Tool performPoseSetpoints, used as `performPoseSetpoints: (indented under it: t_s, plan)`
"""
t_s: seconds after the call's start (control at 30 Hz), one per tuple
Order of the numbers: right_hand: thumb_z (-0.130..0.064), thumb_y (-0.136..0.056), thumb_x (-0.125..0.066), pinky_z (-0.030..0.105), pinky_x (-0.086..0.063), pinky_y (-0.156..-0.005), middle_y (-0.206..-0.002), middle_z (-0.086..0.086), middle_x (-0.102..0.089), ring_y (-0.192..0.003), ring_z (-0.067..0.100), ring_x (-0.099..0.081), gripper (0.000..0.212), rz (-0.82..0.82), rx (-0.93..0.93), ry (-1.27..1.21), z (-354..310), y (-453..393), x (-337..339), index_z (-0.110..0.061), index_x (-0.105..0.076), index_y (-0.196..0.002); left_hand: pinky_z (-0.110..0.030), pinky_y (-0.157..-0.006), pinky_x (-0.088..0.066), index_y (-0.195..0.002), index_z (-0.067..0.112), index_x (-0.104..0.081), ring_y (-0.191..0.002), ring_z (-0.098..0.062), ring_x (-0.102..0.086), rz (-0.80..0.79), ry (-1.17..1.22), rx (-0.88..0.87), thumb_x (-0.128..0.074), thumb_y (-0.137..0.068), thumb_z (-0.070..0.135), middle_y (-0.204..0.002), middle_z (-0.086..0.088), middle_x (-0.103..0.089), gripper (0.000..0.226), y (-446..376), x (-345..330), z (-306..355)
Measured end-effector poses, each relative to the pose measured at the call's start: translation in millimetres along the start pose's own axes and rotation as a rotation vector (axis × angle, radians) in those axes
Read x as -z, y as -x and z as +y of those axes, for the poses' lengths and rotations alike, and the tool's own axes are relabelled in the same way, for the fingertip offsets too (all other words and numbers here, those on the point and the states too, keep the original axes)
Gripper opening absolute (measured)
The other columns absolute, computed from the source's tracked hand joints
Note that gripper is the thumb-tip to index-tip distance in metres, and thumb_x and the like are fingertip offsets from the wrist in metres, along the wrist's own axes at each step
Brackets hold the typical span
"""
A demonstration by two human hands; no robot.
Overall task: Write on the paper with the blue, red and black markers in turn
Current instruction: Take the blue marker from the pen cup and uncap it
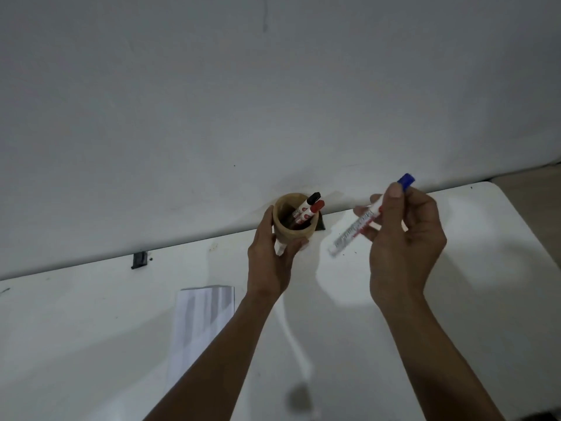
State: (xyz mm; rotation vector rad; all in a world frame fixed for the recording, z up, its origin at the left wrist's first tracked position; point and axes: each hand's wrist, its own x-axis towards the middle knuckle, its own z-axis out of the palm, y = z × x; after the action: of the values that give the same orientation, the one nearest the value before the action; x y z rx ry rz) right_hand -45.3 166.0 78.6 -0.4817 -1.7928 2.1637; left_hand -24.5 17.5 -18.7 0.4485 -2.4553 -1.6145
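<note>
While fingers (394,192) hide it — blue marker (358,226) blurs.

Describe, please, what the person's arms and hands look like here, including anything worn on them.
Both forearms are bare as far as the frame shows: no sleeves, gloves, watch or bracelet. No rings are visible on the left hand or the right hand. The fingers have short, unpainted nails where they can be seen.
</note>
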Motion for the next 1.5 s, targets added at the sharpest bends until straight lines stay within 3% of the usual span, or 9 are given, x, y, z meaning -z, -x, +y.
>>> performPoseSetpoints:
  t_s: [0.1, 0.17, 0.27, 0.4, 0.57, 0.67, 0.87, 1.17, 1.5]
  plan:
    - [-0.030, -0.100, -0.065, 0.032, -0.056, -0.052, -0.082, 0.000, -0.069, -0.055, 0.014, -0.065, 0.008, -0.063, -0.134, 0.092, 11, 7, 6, -0.025, -0.066, -0.095, -0.016, -0.104, -0.044, -0.130, 0.054, -0.037, -0.119, 0.018, -0.049, -0.024, 0.000, 0.009, -0.078, -0.082, 0.019, -0.121, 0.047, -0.051, 0.072, 0, 3, 2]
    - [-0.029, -0.097, -0.070, 0.029, -0.052, -0.048, -0.081, 0.002, -0.071, -0.052, 0.012, -0.062, 0.010, -0.105, -0.237, 0.132, 22, 16, 8, -0.021, -0.065, -0.097, -0.026, -0.108, -0.046, -0.134, 0.046, -0.040, -0.119, 0.016, -0.050, -0.041, -0.007, 0.030, -0.079, -0.081, 0.019, -0.122, 0.044, -0.051, 0.071, -2, 4, 0]
    - [-0.024, -0.093, -0.075, 0.026, -0.056, -0.053, -0.083, 0.002, -0.074, -0.056, 0.011, -0.068, 0.015, -0.195, -0.330, 0.196, 34, 33, 7, -0.014, -0.068, -0.103, -0.040, -0.111, -0.045, -0.145, 0.026, -0.037, -0.128, -0.002, -0.049, -0.071, -0.039, 0.027, -0.080, -0.081, 0.025, -0.137, 0.019, -0.053, 0.077, -1, 12, 1]
    - [-0.006, -0.086, -0.081, 0.024, -0.063, -0.068, -0.093, -0.002, -0.075, -0.068, 0.010, -0.073, 0.027, -0.374, -0.336, 0.284, 41, 55, 7, -0.026, -0.072, -0.102, -0.039, -0.108, -0.047, -0.150, 0.020, -0.034, -0.138, -0.020, -0.046, -0.030, -0.167, 0.040, -0.075, -0.086, 0.024, -0.153, -0.002, -0.046, 0.076, 13, 42, 0]
    - [-0.013, -0.092, -0.076, 0.028, -0.064, -0.069, -0.091, -0.007, -0.076, -0.071, 0.011, -0.078, 0.018, -0.570, -0.242, 0.447, 40, 86, -5, -0.029, -0.072, -0.099, -0.045, -0.104, -0.051, -0.142, 0.024, -0.049, -0.130, -0.018, -0.054, -0.048, -0.359, -0.163, -0.066, -0.093, 0.021, -0.144, 0.002, -0.056, 0.052, 51, 105, 6]
    - [-0.025, -0.095, -0.072, 0.015, -0.054, -0.056, -0.097, -0.006, -0.075, -0.062, 0.009, -0.076, 0.020, -0.746, -0.124, 0.615, 38, 111, -14, -0.024, -0.075, -0.115, -0.033, -0.105, -0.050, -0.139, 0.027, -0.053, -0.132, -0.015, -0.052, -0.093, -0.509, -0.313, -0.064, -0.095, 0.019, -0.144, 0.004, -0.056, 0.046, 75, 145, 3]
    - [-0.022, -0.083, -0.085, 0.017, -0.047, -0.049, -0.091, -0.002, -0.079, -0.061, 0.018, -0.077, 0.020, -0.948, -0.174, 0.638, 21, 158, -39, -0.018, -0.077, -0.101, -0.033, -0.077, -0.056, -0.110, 0.013, -0.073, -0.097, -0.020, -0.064, -0.058, -0.600, -0.475, -0.073, -0.087, 0.015, -0.107, 0.001, -0.073, 0.023, 114, 217, -20]
    - [-0.002, -0.079, -0.078, 0.024, -0.059, -0.063, -0.081, 0.009, -0.077, -0.069, 0.018, -0.074, 0.020, -0.753, -0.511, 0.028, 16, 226, -61, -0.006, -0.073, -0.098, -0.006, -0.072, -0.045, -0.098, 0.019, -0.076, -0.082, -0.006, -0.066, 0.101, -0.201, -0.147, -0.073, -0.088, 0.017, -0.090, 0.009, -0.075, 0.011, 176, 275, -46]
    - [-0.019, -0.097, -0.067, 0.029, -0.061, -0.071, -0.079, 0.010, -0.078, -0.074, 0.023, -0.074, 0.019, -0.612, -0.410, 0.187, 51, 276, -58, -0.002, -0.073, -0.093, -0.027, -0.066, -0.051, -0.088, 0.018, -0.078, -0.068, -0.016, -0.065, -0.029, -0.107, -0.055, -0.072, -0.088, 0.021, -0.074, 0.001, -0.073, 0.006, 197, 275, -68]
